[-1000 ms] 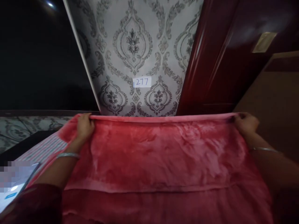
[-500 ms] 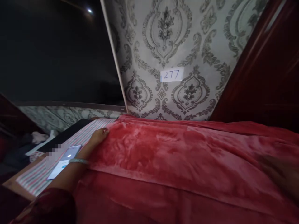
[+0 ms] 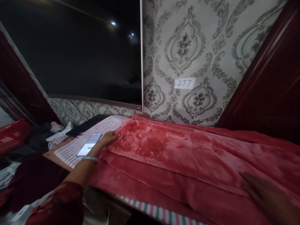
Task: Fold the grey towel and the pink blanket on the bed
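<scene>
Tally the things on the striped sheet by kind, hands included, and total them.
Red blanket: 1
Phone: 1
Left hand, resting at the blanket's edge: 1
Right hand, blurred, on the blanket: 1
Total: 4

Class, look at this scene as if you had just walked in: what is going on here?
A person is working on a red fleece blanket spread over a striped sheet. The left hand rests flat at the blanket's left edge, beside a lit phone lying on the sheet. The right hand, blurred, lies on the blanket at the near right. A label reading 277 is on the patterned wall.
</scene>
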Tool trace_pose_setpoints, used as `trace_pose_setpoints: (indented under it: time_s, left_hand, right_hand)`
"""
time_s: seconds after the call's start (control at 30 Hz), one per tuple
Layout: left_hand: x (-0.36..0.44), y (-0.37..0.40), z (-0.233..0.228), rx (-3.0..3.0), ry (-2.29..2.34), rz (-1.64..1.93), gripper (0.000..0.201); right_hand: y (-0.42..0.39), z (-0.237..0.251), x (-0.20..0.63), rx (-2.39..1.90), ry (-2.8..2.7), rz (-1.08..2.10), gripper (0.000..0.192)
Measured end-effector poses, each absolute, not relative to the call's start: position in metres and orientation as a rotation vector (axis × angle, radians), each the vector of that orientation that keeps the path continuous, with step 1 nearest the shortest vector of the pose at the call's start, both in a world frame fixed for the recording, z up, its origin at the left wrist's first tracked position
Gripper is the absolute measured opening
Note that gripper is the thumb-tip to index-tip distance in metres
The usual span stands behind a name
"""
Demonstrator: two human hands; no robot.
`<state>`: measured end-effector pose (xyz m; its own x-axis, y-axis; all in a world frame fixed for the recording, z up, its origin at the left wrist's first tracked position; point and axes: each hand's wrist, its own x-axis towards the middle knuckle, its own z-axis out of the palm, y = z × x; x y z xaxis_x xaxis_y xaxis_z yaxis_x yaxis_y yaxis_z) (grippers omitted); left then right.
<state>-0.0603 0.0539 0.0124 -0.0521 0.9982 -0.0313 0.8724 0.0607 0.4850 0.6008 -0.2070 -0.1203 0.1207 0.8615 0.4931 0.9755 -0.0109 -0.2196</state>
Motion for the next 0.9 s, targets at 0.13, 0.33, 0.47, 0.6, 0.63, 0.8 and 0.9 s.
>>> trace_pose_setpoints:
  time_s: [0.13,0.33,0.47,0.6,0.63,0.8,0.9]
  left_hand:
    - [-0.054,0.045,0.02,1.912,1.969,0.49,0.035]
    - [-0.049,0.045,0.032,1.91,2.011,0.482,0.025]
    - [-0.055,0.045,0.037,1.758,2.035,0.556,0.027]
    - [-0.058,0.027,0.029,1.607,1.891,0.718,0.025]
    - [-0.058,0.023,0.026,1.574,1.834,0.767,0.027]
    - [-0.064,0.013,0.019,1.352,1.656,0.963,0.044]
    - [-0.072,0.016,0.024,1.263,1.621,1.029,0.044]
  right_hand:
    - [-0.204,-0.108,0.58,-1.911,-1.83,-0.33,0.05]
    - [-0.188,-0.109,0.564,-1.93,-1.883,-0.425,0.049]
    - [-0.174,-0.115,0.577,-1.875,-1.913,-0.42,0.047]
    - [-0.173,-0.11,0.573,-1.845,-1.9,-0.37,0.046]
    - [-0.175,-0.107,0.567,-1.816,-1.929,-0.353,0.047]
    - [-0.183,-0.105,0.535,-1.645,-2.153,-0.27,0.05]
    - [-0.181,-0.115,0.532,-1.677,-2.121,-0.274,0.046]
